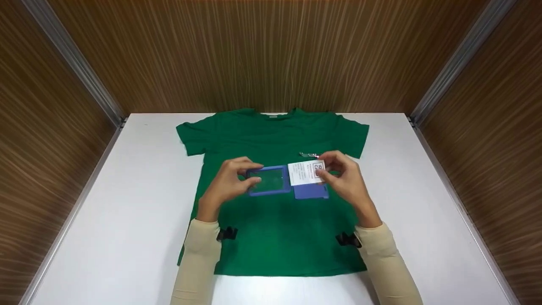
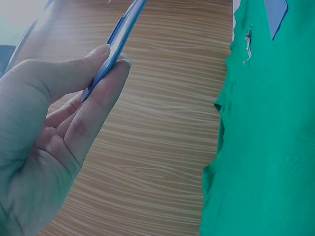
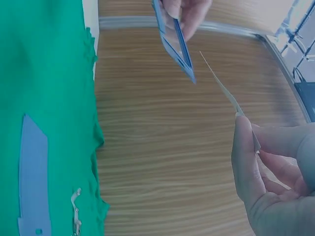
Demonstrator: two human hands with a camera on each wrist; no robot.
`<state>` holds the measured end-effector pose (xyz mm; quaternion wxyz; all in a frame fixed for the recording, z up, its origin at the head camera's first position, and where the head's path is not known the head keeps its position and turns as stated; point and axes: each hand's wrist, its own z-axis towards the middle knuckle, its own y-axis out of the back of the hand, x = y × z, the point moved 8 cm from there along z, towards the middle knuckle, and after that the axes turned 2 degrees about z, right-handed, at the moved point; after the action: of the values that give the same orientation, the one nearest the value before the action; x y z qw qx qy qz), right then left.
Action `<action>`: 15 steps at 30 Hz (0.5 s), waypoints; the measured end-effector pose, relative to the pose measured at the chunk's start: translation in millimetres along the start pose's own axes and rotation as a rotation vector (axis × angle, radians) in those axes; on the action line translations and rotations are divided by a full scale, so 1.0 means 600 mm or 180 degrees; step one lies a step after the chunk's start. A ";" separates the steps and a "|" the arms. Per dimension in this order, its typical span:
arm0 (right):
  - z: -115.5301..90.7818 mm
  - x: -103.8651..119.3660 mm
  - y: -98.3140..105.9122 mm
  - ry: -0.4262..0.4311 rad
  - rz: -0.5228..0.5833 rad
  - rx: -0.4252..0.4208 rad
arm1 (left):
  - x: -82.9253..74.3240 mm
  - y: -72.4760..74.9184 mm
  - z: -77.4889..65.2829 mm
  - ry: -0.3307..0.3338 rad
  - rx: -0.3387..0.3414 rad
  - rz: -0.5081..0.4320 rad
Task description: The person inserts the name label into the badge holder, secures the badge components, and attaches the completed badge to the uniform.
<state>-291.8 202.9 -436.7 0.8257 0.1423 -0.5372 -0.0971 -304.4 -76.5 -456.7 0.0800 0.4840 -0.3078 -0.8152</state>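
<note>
My left hand point(image 1: 233, 178) pinches the left end of a blue-framed badge holder point(image 1: 286, 180) with a see-through window, held up over the green T-shirt. In the left wrist view the badge holder point(image 2: 115, 49) appears edge-on between thumb and fingers. A white printed card point(image 1: 301, 173) is pinched by my right hand point(image 1: 345, 178) at its right end, its left edge close to the holder's right side. The right wrist view has the card point(image 3: 224, 88) nearly edge-on, apart from the holder point(image 3: 173, 51). Below the card, a flat blue piece point(image 1: 311, 192) lies on the shirt.
The green T-shirt point(image 1: 288, 237) is spread flat on a white table point(image 1: 423, 203). A small metallic clip with a clear strap point(image 1: 309, 155) lies on it, beyond the card. Wood-grain panels point(image 1: 271, 55) enclose the table at the back and both sides.
</note>
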 end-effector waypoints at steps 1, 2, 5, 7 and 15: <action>0.000 0.000 -0.003 -0.0016 0.0002 0.0015 | -0.001 -0.001 0.000 -0.0004 0.0002 -0.0001; 0.000 -0.001 -0.006 -0.0032 0.0010 0.0029 | -0.002 -0.001 0.001 -0.0005 0.0007 -0.0009; -0.001 -0.001 -0.014 -0.0064 0.0048 0.0077 | -0.004 -0.004 0.001 -0.0014 0.0029 -0.0024; -0.001 0.001 -0.018 -0.0070 0.0057 0.0114 | -0.006 -0.006 0.001 -0.0024 0.0039 -0.0026; -0.002 -0.001 -0.029 -0.0114 0.0090 0.0168 | -0.009 -0.010 0.002 -0.0020 0.0062 -0.0069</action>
<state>-291.2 186.8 -443.6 0.8132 0.1546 -0.5562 -0.0738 -301.9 -68.8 -455.6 0.0656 0.4854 -0.3107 -0.8146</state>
